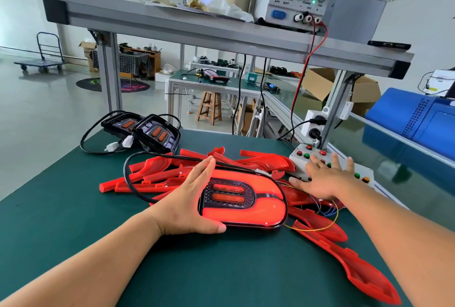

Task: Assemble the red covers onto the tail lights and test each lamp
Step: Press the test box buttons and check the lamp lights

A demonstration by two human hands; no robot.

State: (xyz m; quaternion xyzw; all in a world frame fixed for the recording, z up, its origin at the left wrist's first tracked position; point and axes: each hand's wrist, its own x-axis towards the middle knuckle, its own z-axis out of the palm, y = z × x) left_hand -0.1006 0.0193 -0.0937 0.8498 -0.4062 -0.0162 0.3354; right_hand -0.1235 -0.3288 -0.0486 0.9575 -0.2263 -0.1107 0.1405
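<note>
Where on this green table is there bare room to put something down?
Bare green mat: the near strip between the forearms, in front of the lit tail light, and the left side beside the red covers. Crowded: the middle and right, with covers, wires and button box.

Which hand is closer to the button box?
Right. The right hand lies flat on the button box, fingers spread over its buttons. The left hand rests against the end of the glowing lamp, away from the box.

One glowing red oval tail light, centre frame. Two black uncovered tail light housings, left of centre. Loose red plastic covers, heaped: number indeterminate. One white push-button control box, right.
</note>
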